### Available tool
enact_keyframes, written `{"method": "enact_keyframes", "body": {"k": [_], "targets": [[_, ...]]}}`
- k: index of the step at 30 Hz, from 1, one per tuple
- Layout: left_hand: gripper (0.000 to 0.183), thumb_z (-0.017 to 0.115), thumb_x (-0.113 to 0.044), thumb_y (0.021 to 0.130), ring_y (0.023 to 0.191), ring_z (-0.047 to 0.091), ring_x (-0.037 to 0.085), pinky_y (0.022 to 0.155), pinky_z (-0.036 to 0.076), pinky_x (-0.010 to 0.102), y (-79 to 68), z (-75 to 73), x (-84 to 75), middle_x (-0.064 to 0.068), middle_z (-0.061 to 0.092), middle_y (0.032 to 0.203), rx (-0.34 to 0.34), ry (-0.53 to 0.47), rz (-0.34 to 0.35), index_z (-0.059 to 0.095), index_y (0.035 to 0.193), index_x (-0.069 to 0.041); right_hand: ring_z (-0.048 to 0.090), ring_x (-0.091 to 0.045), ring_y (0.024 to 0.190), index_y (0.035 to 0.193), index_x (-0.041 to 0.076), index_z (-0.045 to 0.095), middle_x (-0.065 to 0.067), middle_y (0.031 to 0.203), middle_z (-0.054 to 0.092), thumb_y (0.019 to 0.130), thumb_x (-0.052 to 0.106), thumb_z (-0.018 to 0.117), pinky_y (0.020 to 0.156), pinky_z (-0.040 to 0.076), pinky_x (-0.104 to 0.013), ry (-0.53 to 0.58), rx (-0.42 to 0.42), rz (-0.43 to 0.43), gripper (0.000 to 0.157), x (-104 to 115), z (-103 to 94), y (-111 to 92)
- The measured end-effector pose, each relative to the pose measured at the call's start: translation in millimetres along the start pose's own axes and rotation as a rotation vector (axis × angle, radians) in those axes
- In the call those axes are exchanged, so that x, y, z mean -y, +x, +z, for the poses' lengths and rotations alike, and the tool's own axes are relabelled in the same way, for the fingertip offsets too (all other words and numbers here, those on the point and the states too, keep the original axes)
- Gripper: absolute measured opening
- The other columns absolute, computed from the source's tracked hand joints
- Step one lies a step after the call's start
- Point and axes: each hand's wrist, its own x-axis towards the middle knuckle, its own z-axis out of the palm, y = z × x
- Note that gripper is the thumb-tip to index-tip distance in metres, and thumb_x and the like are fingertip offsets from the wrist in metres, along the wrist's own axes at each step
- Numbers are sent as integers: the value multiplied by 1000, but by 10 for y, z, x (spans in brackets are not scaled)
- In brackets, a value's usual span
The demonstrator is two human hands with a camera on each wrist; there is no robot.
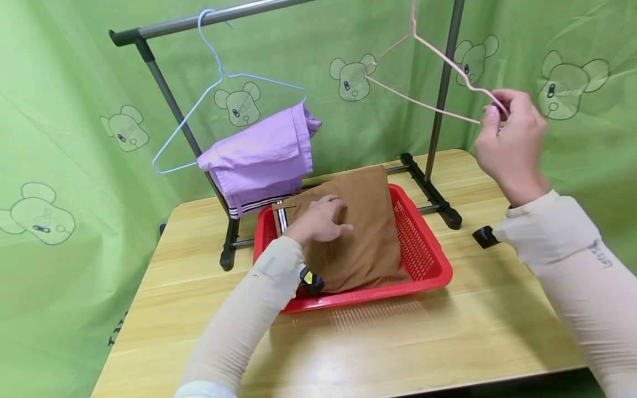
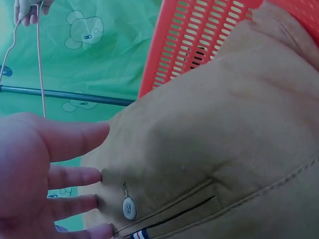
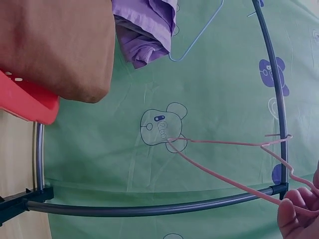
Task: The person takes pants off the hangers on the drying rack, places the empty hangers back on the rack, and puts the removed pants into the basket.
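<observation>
My right hand point(image 1: 515, 132) pinches the lower corner of a pink wire hanger point(image 1: 446, 59) between thumb and fingers. The hanger's hook overlaps the rack's rail in the right wrist view. With fingers spread, my left hand point(image 1: 322, 220) is over folded brown trousers point(image 1: 368, 232), fingertips right at the cloth in the left wrist view. A button point(image 2: 129, 208) and a slit pocket point(image 2: 174, 214) show there. The trousers lie in a red perforated basket point(image 1: 440, 271), rising above its back rim. Folded purple trousers point(image 1: 264, 146) hang over a light blue hanger point(image 1: 180, 126).
A grey metal rack point(image 1: 174, 25) stands on the wooden table point(image 1: 199, 309), with black feet point(image 1: 438, 202) behind and beside the basket. Behind it hangs a green curtain point(image 1: 64, 110) with bear-like drawings. The blue hanger is on the rail at the left.
</observation>
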Motion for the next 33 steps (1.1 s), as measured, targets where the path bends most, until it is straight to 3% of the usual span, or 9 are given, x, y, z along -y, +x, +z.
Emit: {"method": "enact_keyframes", "body": {"k": [4, 10, 19, 26, 33], "targets": [[65, 61, -40, 84, 133, 21, 24, 108, 16, 38, 11, 35, -7, 9, 27, 145, 16, 16, -28, 38, 137, -11, 43, -1, 85, 122, 7, 50, 3, 96, 51, 93, 11, 40, 77, 38, -20, 17, -2, -1, 30, -11, 11, -36], [72, 65, -39, 81, 127, 26, 35, 101, 28, 43, 57, 140, -13, 8, 22, 146, 44, 38, -60, 30, 142, -23, 44, 1, 82, 118, 8, 50, 11, 92, 47, 90, 9, 46, 71, 40, -18, 69, 13, 6, 29, -16, 30, -64], [73, 67, -42, 79, 120, 31, 32, 92, 38, 43, 159, 219, -60, 7, 25, 142, 84, 143, -102, 31, 141, -28, 45, -1, 81, 116, 8, 50, 11, 90, 47, 88, 11, 51, 69, 40, -17, 95, 29, -2, 28, -27, 58, -83], [82, 74, -35, 74, 111, 34, 32, 78, 46, 37, 218, 298, -122, 10, 25, 136, 70, 200, -116, 27, 141, -38, 45, -1, 80, 116, 8, 49, 10, 91, 47, 88, 11, 50, 69, 41, -17, 92, 50, 11, 28, -42, 51, -88], [80, 75, -32, 72, 114, 33, 34, 77, 47, 40, 272, 362, -137, 11, 24, 135, 81, 226, -138, 32, 138, -40, 45, -2, 80, 115, 7, 50, 10, 89, 46, 88, 11, 50, 69, 41, -17, 96, 52, 16, 27, -65, 29, -91]]}}
